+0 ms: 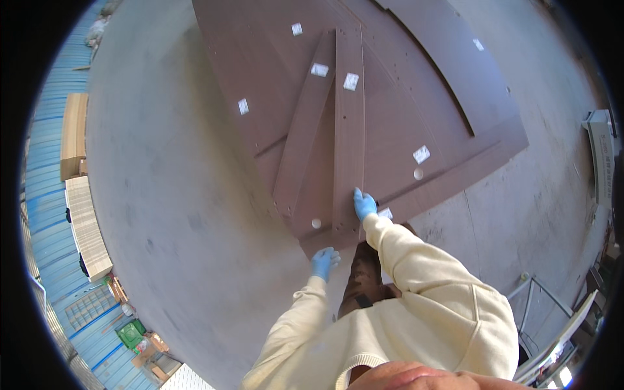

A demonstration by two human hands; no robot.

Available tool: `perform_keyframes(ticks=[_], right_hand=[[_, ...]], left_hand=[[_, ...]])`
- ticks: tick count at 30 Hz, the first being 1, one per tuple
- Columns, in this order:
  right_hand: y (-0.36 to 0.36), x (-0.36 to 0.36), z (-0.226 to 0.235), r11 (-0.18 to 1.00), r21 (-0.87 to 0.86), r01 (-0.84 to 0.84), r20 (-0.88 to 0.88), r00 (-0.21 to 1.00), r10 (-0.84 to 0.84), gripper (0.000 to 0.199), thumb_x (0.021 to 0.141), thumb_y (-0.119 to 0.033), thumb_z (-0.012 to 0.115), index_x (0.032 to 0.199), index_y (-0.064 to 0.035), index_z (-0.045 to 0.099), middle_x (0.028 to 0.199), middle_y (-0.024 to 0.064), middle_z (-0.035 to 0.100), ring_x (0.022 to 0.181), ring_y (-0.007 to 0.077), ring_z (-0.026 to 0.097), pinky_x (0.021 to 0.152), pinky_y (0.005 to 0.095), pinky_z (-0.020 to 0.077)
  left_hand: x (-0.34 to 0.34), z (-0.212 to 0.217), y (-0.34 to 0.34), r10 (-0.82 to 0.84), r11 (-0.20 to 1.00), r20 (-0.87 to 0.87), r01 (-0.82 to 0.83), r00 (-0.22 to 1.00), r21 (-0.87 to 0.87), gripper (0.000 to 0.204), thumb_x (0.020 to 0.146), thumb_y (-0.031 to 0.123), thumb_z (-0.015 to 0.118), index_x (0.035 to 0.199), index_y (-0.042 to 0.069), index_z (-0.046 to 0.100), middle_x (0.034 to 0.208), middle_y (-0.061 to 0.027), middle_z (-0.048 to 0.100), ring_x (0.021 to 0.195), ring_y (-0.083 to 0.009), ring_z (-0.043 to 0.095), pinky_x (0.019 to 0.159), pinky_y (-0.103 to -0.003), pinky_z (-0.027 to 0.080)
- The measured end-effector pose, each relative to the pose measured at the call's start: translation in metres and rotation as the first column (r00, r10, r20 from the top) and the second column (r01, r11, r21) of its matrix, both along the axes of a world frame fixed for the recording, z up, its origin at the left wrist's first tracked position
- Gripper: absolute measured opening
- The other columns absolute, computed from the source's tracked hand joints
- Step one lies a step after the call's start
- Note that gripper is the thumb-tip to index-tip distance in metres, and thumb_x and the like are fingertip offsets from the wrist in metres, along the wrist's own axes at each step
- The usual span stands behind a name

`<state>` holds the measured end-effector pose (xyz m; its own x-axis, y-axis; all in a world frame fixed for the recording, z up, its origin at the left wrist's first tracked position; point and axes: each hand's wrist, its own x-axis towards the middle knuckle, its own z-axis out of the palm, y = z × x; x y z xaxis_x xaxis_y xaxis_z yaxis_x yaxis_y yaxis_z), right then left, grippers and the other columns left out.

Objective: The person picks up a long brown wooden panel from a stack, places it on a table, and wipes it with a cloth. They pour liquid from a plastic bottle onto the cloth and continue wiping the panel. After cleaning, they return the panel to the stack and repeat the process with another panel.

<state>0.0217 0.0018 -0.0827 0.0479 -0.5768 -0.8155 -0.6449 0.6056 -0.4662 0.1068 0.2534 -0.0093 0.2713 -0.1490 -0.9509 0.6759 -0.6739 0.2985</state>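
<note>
Several dark brown flat boards [403, 123] with small white stickers lie stacked on the concrete floor [169, 195]. Two narrow brown strips rest on top; the longer strip [348, 130] runs straight away from me. My right hand [364, 205], in a blue glove, presses on the near end of that strip, fingers laid on its edge. My left hand [323, 262], also blue-gloved, hangs just off the near corner of the stack with fingers apart and nothing in it. Both arms wear cream sleeves.
Stacks of pale wooden boards [86, 224] stand by the blue corrugated wall [45, 169] at left. A green crate [132, 333] sits lower left. Metal frames [543, 312] and a grey machine [601, 156] are at right.
</note>
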Motion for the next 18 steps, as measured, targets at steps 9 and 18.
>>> perform_keyframes(ticks=[9, 18], right_hand=[[0.061, 0.058, -0.001, 0.98, -0.066, 0.189, 0.085, 0.979, -0.183, 0.069, 0.106, -0.06, 0.046, 0.126, 0.0012, 0.072, 0.126, 0.0289, 0.072, 0.123, 0.0467, 0.066, 0.107, 0.0501, 0.0486], [0.067, 0.126, 0.015, 0.994, 0.023, 0.104, 0.307, 0.946, -0.106, 0.061, 0.106, -0.053, 0.05, 0.109, 0.0029, 0.074, 0.108, 0.0273, 0.075, 0.106, 0.0421, 0.073, 0.096, 0.0481, 0.0535]], left_hand=[[0.011, -0.018, 0.128, 0.208, 0.978, -0.016, -0.208, 0.978, 0.033, 0.026, 0.099, 0.022, 0.074, 0.119, 0.007, 0.067, 0.112, -0.015, 0.076, 0.09, -0.0299, 0.076, 0.08, -0.045, 0.063], [-0.017, 0.008, 0.133, 0.234, 0.97, 0.007, -0.234, 0.972, 0.062, 0.038, 0.099, 0.025, 0.076, 0.129, 0.004, 0.067, 0.121, -0.0173, 0.075, 0.107, -0.0308, 0.075, 0.094, -0.042, 0.059]])
